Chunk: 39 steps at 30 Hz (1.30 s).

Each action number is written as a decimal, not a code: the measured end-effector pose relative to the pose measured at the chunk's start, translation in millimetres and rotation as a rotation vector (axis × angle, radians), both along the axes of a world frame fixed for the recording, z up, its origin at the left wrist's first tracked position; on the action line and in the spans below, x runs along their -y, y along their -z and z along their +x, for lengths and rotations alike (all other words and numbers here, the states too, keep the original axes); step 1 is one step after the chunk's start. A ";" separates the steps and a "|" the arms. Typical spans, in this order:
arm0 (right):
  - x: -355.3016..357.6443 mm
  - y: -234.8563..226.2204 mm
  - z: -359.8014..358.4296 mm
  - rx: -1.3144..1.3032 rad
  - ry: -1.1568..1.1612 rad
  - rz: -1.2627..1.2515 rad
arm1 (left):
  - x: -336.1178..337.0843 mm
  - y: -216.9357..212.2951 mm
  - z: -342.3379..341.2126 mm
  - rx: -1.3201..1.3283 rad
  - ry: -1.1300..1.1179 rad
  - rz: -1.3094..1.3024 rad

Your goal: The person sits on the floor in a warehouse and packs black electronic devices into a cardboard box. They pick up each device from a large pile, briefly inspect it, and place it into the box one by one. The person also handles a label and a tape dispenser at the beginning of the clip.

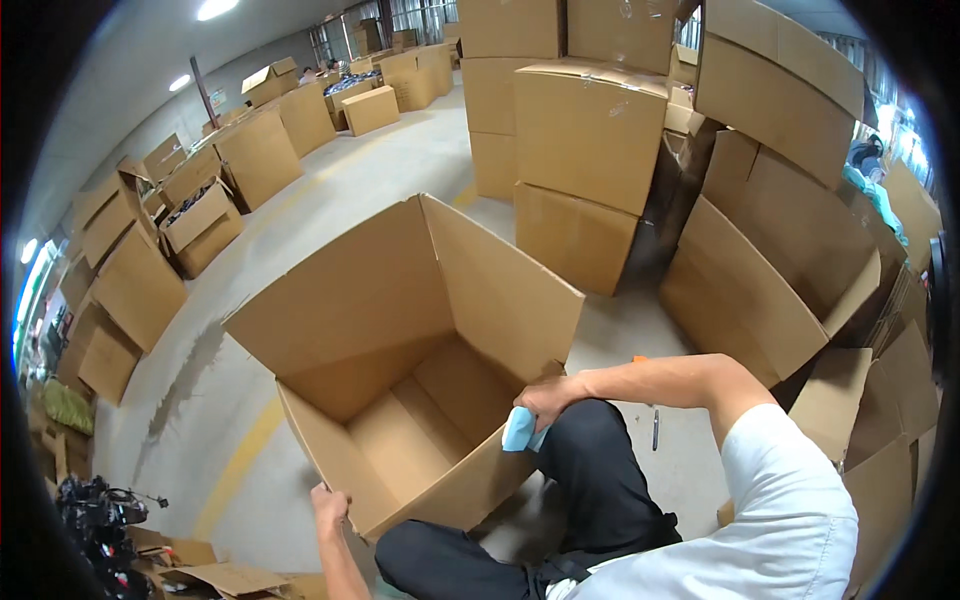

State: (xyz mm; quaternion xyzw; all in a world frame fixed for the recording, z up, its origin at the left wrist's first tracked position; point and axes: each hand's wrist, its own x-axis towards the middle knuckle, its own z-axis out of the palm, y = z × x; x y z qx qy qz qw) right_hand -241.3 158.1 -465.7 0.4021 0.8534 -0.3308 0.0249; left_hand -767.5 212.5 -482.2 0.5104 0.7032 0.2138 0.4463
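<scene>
A large cardboard box stands tilted on the floor in front of me, its top open and its inside bare. My left hand is closed on the box's wall at the near left corner. At the right wall, beside my raised knee, my right hand is closed around a light blue object with a flat face; its kind is not clear. That hand is right against the box's edge, and its fingertips are partly hidden.
Tall stacked cartons rise ahead on the right, with an open carton nearer. More boxes line the left. A slim dark tool lies on the floor right of my knee. Black tangled items sit at lower left.
</scene>
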 end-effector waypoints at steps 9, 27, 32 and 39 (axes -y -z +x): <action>-49.7 -199.1 -34.8 -0.254 0.353 0.612 | 41.8 -20.0 -30.4 -0.079 -0.152 0.184; -75.4 110.4 133.5 -0.568 1.285 0.280 | 13.6 0.6 37.0 -0.035 0.056 0.372; -61.8 -85.2 12.2 -1.064 0.775 0.005 | 54.6 -81.3 -5.8 -0.217 0.116 0.374; 3.4 -245.0 -39.1 -1.035 0.489 -0.038 | 46.7 -223.2 219.7 0.588 0.613 0.662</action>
